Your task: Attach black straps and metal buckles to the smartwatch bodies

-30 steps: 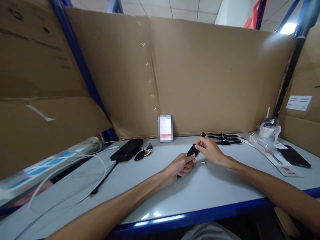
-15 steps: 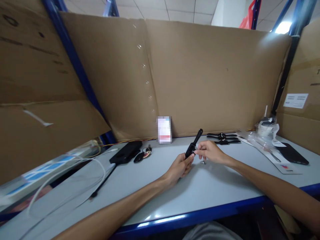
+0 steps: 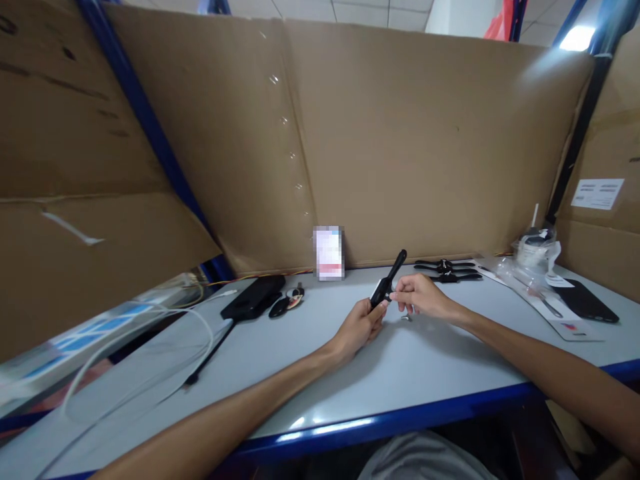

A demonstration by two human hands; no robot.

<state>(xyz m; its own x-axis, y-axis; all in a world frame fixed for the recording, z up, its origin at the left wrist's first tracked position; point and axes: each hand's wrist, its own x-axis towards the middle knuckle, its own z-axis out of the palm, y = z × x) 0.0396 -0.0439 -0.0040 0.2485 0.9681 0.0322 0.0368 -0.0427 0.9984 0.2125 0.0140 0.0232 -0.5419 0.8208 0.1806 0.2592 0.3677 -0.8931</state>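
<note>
My left hand (image 3: 363, 323) is closed round the lower part of a black spokeshave (image 3: 383, 290), which tilts up and away with one slim handle rising to the right. A pale metal face shows on its left side. At the tool's right side my right hand (image 3: 417, 295) is in a pinch, fingertips touching or nearly touching the body. Whatever small part lies between those fingertips is too small to make out. Just below the right hand, a small silver screw (image 3: 407, 318) lies on the table. Two more black spokeshaves (image 3: 445, 267) rest behind the right hand.
At right lie a clear plastic package with a card (image 3: 550, 310), a black phone (image 3: 587, 301) and a wrapped container (image 3: 535, 250). A lit screen (image 3: 329, 253) leans on the cardboard wall (image 3: 400, 133). Left are keys (image 3: 280, 307), a black device (image 3: 254, 298), cables and a power strip (image 3: 90, 337).
The camera view has tipped slightly downward. My left hand has turned the spokeshave a little, so its pale metal face now shows. My right hand stays pinched beside it.
</note>
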